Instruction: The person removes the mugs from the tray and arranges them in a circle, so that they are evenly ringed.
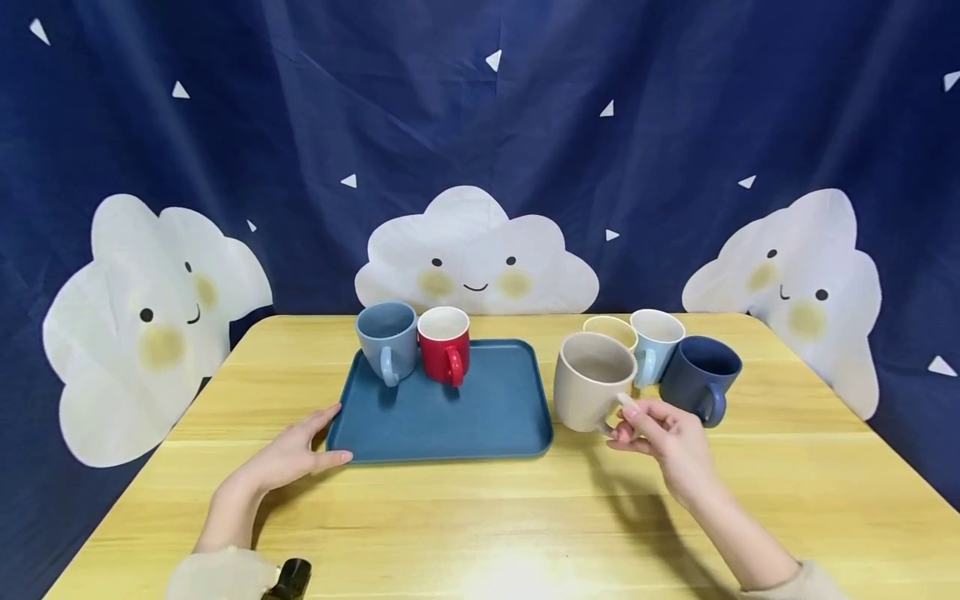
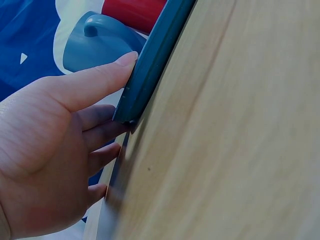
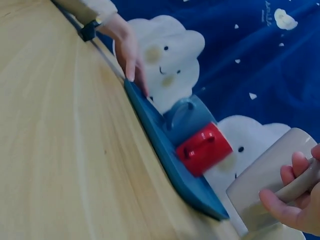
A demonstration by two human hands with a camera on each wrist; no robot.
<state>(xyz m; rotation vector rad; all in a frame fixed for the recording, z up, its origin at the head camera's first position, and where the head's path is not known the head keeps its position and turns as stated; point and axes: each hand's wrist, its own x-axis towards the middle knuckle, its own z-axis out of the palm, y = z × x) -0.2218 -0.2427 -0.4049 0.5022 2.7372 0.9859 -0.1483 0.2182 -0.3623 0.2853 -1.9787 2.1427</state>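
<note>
By its handle, my right hand [image 1: 671, 442] pinches a beige mug [image 1: 592, 387], upright and seemingly raised off the table, just right of the blue tray [image 1: 480, 433]. The right wrist view shows fingers curled through the handle of this mug [image 3: 275, 172]. My left hand [image 1: 292, 450] touches the tray's left edge. In the left wrist view its thumb lies against the rim of the tray [image 2: 150, 70], with the other fingers extended beside the corner. On the tray's back left stand a grey-blue mug [image 1: 386, 337] and a red mug [image 1: 444, 346], side by side, handles toward me.
Behind and right of the beige mug stand a pale yellow mug [image 1: 611, 327], partly hidden, a light blue mug [image 1: 657, 337] and a navy mug [image 1: 697, 375]. They sit close together on the wooden table [image 1: 450, 525]. A dark blue cloud-print curtain [image 1: 480, 125] hangs behind.
</note>
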